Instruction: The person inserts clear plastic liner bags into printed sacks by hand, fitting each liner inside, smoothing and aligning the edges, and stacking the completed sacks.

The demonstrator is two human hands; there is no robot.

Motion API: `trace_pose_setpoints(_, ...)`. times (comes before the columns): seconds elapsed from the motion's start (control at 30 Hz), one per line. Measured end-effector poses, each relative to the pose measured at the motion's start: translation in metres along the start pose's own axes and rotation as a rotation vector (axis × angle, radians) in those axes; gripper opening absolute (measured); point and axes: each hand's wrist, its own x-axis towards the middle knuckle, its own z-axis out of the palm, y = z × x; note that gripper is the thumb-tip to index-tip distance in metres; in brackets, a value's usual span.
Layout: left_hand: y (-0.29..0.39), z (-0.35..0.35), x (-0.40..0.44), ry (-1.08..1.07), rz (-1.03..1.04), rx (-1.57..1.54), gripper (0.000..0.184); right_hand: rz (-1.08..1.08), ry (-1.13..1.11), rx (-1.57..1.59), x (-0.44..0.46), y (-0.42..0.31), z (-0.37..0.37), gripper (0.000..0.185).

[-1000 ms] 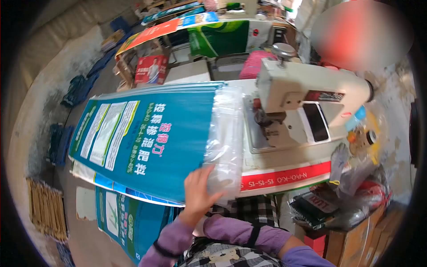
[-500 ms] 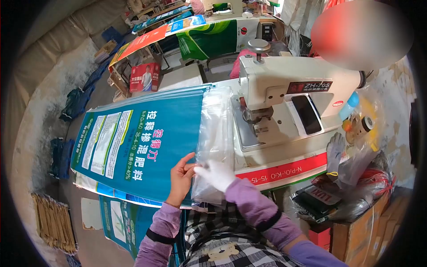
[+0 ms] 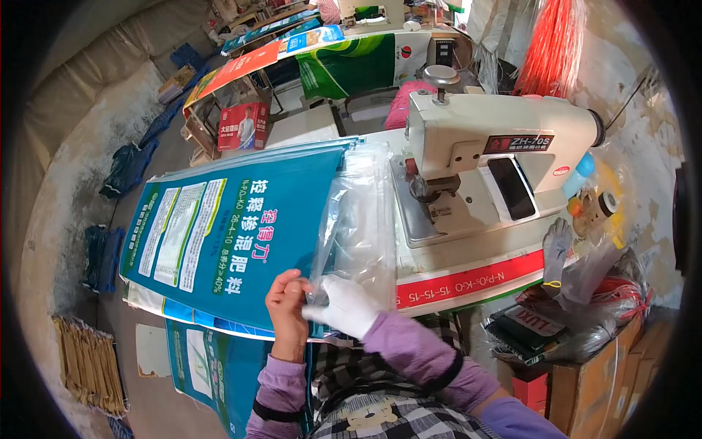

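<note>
the bare left hand [image 3: 288, 301], fingers curled nearly closed, pinches the near edge of the clear plastic liner [image 3: 361, 227]. the white-gloved right hand [image 3: 349, 307], half closed, meets it there; i cannot tell its grip. the liner juts right from the top teal bag [image 3: 289, 197], left of the sewing machine [image 3: 446, 139].

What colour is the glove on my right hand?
The glove is white, best seen in the head view.

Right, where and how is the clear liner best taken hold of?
Probably pinch the clear liner by its near edge, thumb above and fingers below, from the person's side: it is thin, limp film, jutting past the teal sack toward the sewing machine.
</note>
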Motion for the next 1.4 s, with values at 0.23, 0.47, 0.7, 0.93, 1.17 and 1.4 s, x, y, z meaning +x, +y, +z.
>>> trace_pose_setpoints(0.23, 0.018, -0.022, 0.012, -0.481, 0.221, 1.750, 0.029, -0.122, 0.046, 0.108, 0.003, 0.008, 0.034, 0.018)
trace_pose_setpoints(0.47, 0.040, -0.024, 0.019, -0.251, -0.021, 1.224, 0.021, -0.153, -0.251, 0.185, -0.013, 0.019, 0.023, 0.018)
trace_pose_setpoints(0.7, 0.042, -0.021, 0.015, -0.091, -0.198, 0.920, 0.037, -0.387, -0.331, -0.115, -0.017, 0.012, 0.018, 0.029)
trace_pose_setpoints(0.93, 0.072, -0.030, -0.017, -0.161, 0.176, 1.272, 0.028, -0.176, -0.416, 0.135, 0.011, 0.016, 0.001, 0.024)
trace_pose_setpoints(1.17, 0.109, -0.020, -0.115, 0.244, 0.340, 1.591, 0.010, -0.694, -0.651, -0.881, 0.058, -0.020, 0.041, 0.022)
trace_pose_setpoints(1.4, 0.113, -0.054, -0.160, 0.369, 0.304, 1.452, 0.009, 0.004, 0.484, -0.118, 0.062, 0.050, -0.050, 0.046)
